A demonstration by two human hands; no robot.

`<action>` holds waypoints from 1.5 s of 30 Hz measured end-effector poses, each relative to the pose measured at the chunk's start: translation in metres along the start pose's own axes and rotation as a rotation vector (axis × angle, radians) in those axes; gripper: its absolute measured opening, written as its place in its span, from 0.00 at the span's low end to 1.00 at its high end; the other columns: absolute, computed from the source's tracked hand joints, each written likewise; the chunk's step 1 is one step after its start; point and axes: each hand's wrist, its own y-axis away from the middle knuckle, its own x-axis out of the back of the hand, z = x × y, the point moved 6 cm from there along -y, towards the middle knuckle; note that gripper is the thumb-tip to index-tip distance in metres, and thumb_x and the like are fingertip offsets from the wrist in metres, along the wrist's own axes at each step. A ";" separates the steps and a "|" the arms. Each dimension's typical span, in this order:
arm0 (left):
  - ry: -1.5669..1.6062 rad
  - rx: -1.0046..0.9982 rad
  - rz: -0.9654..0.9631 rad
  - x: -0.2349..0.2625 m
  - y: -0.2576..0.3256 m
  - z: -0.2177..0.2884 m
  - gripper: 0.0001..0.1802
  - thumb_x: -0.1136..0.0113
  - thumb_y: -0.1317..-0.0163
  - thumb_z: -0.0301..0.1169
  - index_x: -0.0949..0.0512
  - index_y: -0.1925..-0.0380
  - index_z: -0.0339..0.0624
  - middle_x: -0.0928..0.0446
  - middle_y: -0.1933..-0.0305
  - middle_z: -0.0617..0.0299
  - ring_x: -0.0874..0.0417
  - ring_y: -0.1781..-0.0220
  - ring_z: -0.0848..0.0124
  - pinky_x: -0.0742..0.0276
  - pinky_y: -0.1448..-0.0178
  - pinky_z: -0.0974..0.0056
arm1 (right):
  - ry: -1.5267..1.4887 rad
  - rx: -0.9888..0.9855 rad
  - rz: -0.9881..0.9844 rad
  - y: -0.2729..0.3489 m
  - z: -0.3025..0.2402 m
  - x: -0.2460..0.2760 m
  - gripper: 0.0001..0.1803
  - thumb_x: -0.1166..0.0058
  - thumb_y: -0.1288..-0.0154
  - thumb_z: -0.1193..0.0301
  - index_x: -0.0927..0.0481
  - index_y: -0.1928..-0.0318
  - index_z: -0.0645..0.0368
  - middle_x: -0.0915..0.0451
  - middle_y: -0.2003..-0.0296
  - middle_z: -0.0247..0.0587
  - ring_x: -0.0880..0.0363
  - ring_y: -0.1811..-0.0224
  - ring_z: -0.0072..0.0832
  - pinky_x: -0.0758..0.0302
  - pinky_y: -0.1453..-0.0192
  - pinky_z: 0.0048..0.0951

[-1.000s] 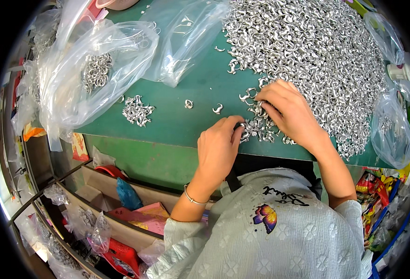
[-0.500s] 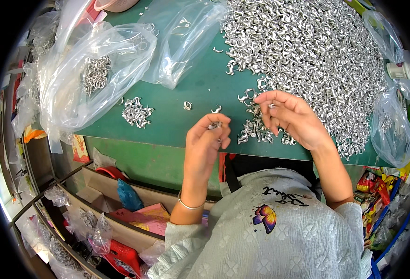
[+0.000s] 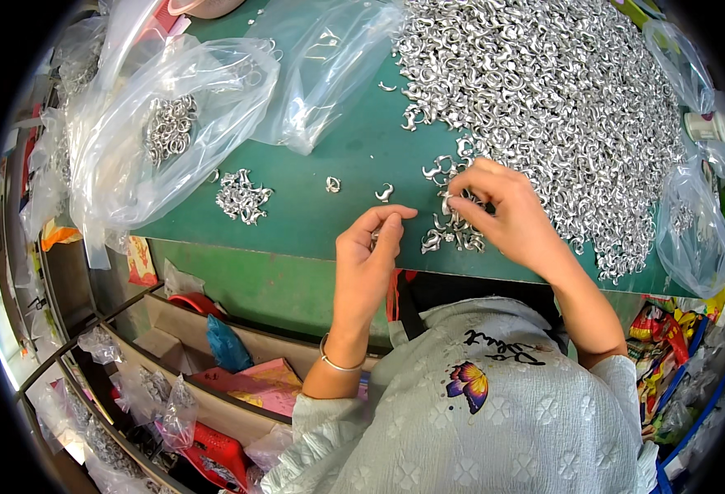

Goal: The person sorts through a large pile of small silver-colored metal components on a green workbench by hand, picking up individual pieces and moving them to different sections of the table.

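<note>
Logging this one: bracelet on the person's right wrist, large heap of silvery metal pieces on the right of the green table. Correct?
Not quite: the head view shows the bracelet on the left wrist. The large heap of silvery metal pieces is indeed on the right of the green table.

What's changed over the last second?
The left hand has drawn left, away from the loose pieces, with metal showing behind its thumb. The right hand, open half a second ago, has closed its fingertips on a metal piece. The big pile, small pile and bags look unchanged.
</note>
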 end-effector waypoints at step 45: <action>0.169 0.066 -0.156 -0.003 -0.006 0.001 0.11 0.54 0.31 0.27 0.26 0.56 0.31 0.37 0.76 0.70 0.44 0.80 0.85 0.51 0.81 0.79 | 0.345 0.126 -0.005 0.010 -0.008 -0.017 0.06 0.39 0.47 0.72 0.20 0.68 0.59 0.26 0.76 0.40 0.25 0.79 0.37 0.29 0.75 0.36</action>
